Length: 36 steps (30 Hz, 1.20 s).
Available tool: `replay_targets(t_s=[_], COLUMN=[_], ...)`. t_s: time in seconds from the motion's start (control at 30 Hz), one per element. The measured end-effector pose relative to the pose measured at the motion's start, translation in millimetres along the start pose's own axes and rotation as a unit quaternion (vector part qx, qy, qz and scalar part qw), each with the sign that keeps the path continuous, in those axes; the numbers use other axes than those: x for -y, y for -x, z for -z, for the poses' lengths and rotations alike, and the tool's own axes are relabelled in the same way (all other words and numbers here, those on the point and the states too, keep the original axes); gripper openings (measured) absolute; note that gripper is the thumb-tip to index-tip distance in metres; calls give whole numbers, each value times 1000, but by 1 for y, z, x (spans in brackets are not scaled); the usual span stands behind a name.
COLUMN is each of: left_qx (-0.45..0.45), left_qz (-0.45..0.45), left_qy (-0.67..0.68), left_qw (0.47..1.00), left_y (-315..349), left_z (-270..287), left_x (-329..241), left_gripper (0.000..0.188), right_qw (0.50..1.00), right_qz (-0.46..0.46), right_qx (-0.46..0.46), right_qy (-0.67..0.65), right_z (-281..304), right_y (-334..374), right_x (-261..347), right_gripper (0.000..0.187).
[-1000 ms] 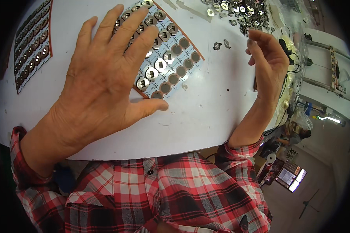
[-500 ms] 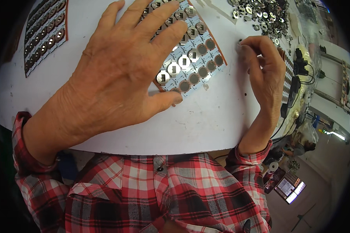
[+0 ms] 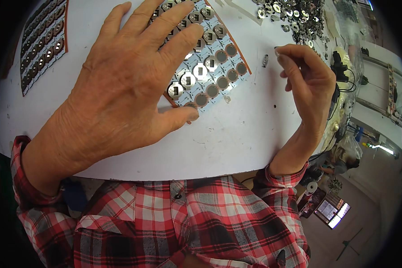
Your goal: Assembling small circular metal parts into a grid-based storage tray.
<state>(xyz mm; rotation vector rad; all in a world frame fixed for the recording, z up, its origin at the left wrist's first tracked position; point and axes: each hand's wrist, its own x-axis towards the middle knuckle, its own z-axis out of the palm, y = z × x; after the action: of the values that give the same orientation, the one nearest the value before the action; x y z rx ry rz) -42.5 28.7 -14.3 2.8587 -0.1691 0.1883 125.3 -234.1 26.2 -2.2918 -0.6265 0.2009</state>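
Along the right edge of the white table (image 3: 219,147), you had a black plug unit (image 3: 338,68); clear plastic sheeting (image 3: 346,15) lay toward the far right corner. Beyond the right edge, you had a lit tube lamp (image 3: 382,148), another person (image 3: 339,167) in a grey top, a white roll (image 3: 313,188), a plant (image 3: 335,184) and a bright, window-like panel (image 3: 328,210). Below the near edge, to your left, was a blue object (image 3: 74,196) of indistinct type.

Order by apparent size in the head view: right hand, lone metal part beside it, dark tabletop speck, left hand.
1. Left hand, perhaps enlarged by nearness
2. Right hand
3. Lone metal part
4. Dark speck
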Motion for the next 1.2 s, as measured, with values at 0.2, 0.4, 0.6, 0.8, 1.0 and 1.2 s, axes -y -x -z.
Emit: replay_targets(t_s=[0.2,0.4,0.6,0.8,1.0,1.2], left_qx=[3,5,8,15,24,34], left_qz=[-3,5,8,16,22,22], left_qy=[4,1,5,5,7,5], left_qw=[1000,1000,1000,1000,999,999], left_y=[2,-13,-7,-7,-8,-9], left_z=[-1,1,0,0,-5,-5], left_x=[0,-12,-9,-6,0,-3], left_gripper=[101,101,101,101,101,101], right_qw=[951,976,897,940,957,966], right_qz=[230,18,-118,-91,-67,70], right_qx=[97,41,166,128,129,128], right_qy=[182,-213,-393,-302,-251,-215], right_z=[-2,-15,-30,-40,-42,-46], right_y=[-1,0,1,5,10,13], right_x=[0,8,17,19,26,9], right_gripper=[27,8,17,17,15,16])
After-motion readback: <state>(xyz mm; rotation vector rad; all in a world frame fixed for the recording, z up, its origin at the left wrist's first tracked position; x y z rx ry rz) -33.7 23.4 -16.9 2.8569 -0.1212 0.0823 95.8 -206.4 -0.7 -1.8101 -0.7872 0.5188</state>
